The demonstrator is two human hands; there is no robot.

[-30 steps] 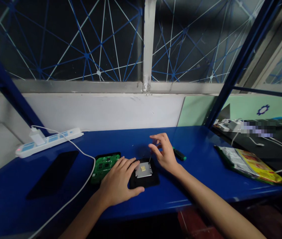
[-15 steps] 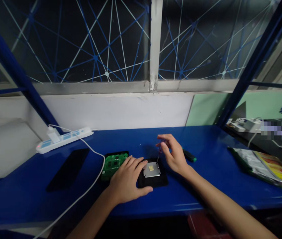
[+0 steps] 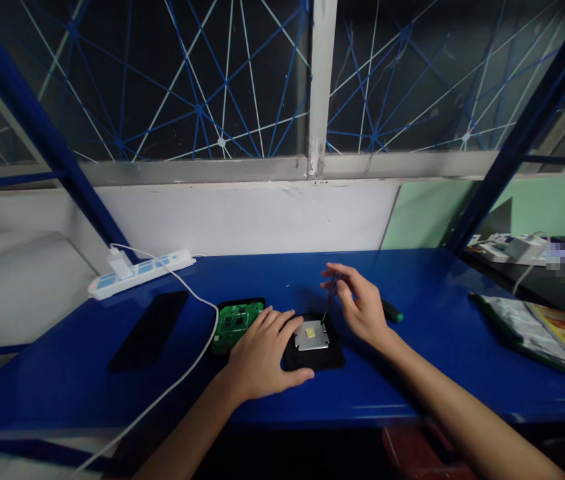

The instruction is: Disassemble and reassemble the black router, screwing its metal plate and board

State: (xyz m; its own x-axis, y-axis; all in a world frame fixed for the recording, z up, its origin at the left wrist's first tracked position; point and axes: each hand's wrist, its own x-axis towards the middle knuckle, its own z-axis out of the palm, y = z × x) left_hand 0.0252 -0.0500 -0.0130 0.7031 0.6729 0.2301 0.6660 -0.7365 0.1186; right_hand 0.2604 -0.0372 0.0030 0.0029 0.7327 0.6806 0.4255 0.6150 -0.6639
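My right hand (image 3: pixel 360 300) is closed round a screwdriver (image 3: pixel 333 288) with a translucent purplish handle. Its thin shaft slants down to a corner of a silver metal plate (image 3: pixel 318 341) with a small yellowish pad on it. That plate sits in a black plastic cover (image 3: pixel 315 361) lying flat on the blue table. My left hand (image 3: pixel 262 360) rests at the cover's left side, fingers stretched and thumb spread along the front. Partly behind its fingers lies a green circuit board (image 3: pixel 232 325) in a black case half. Whether the screwdriver tip sits in a screw is too small to tell.
A black phone-like slab (image 3: pixel 149 331) lies left of the board. A white cable (image 3: pixel 182 373) runs from a power strip (image 3: pixel 142 272) across the table's left part. Right of my right hand lies a dark green-tipped tool (image 3: pixel 392 312). Farther right is a shiny packet (image 3: pixel 537 333).
The whole view has shifted slightly, so everything sits a little farther right. Both hands keep their places at the cover, and the screwdriver stays at the plate's corner.
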